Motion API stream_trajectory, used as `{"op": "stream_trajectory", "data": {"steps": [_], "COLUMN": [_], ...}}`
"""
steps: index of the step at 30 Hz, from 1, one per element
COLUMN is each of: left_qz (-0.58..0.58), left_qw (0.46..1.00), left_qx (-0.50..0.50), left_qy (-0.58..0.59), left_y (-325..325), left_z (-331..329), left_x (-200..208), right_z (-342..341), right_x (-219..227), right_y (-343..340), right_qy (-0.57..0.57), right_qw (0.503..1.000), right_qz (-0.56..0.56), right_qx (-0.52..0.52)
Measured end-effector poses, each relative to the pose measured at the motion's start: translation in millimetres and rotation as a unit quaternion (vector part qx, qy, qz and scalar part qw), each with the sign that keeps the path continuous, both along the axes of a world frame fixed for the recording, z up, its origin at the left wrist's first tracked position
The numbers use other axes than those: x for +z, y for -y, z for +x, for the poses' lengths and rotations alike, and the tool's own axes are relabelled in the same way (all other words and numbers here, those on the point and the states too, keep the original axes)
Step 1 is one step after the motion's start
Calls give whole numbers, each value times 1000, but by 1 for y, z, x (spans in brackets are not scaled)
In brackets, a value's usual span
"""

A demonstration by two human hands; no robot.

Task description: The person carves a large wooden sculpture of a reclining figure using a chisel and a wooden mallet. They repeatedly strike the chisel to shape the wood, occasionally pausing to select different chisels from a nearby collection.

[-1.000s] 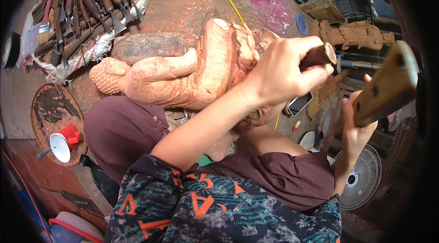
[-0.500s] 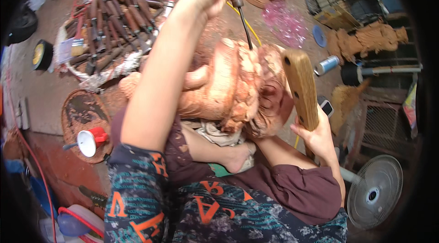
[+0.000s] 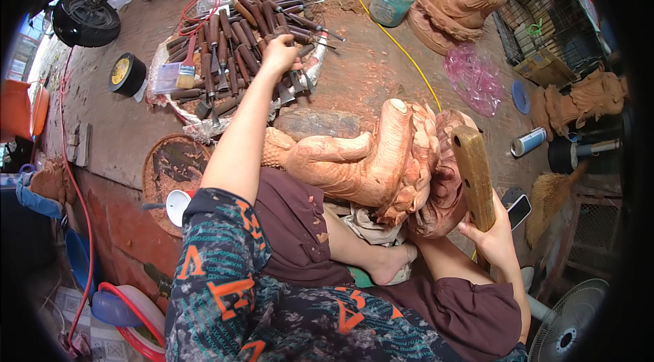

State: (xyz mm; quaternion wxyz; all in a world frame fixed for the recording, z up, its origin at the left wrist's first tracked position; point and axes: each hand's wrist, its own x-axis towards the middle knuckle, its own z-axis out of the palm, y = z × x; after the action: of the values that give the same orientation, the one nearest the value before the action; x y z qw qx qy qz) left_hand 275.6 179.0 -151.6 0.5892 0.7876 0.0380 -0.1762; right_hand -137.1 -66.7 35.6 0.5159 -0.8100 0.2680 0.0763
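On the person's lap rests the wooden carving (image 3: 371, 164), its folds already cut deep though surfaces look rough; the left hand (image 3: 281, 55) closes on a chisel among the spread chisels (image 3: 238, 49); the right hand (image 3: 492, 239) grips the wooden mallet (image 3: 471, 175) upright beside it.

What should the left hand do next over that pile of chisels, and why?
Probably close on one chisel and lift it. The left hand rests on the chisels, the right hand holds the mallet upright beside the carving, and no chisel is at the wood.
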Motion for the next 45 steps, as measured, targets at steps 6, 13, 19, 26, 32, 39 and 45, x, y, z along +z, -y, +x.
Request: {"op": "stream_trajectory", "data": {"steps": [6, 13, 19, 26, 32, 39, 45], "left_qz": [260, 301, 306, 293, 343, 496, 551], "left_qw": [922, 921, 939, 955, 939, 860, 821], "left_qx": [-52, -99, 33, 13, -33, -67, -143], "left_qy": [284, 227, 151, 32, 14, 104, 42], "left_y": [28, 18, -87, -103, -86, -71, -68], "left_z": [10, 25, 51, 19, 10, -7, -6], "left_x": [-19, -12, 4, 5, -5, -6, 6], "right_z": [-1, -5, -6, -8, -10, -9, -9], "right_x": [-1, -4, -3, -3, -3, -4, -6], "right_y": [2, 5, 2, 2, 6, 6, 7], "right_qy": [2, -14, -26, -31, -28, -35, -23], "right_qw": [1000, 1000, 999, 999, 999, 998, 999], "right_qz": [19, 26, 21, 18, 12, 18, 20], "right_qx": [-4, 12, 22, 29, 33, 40, 40]}}
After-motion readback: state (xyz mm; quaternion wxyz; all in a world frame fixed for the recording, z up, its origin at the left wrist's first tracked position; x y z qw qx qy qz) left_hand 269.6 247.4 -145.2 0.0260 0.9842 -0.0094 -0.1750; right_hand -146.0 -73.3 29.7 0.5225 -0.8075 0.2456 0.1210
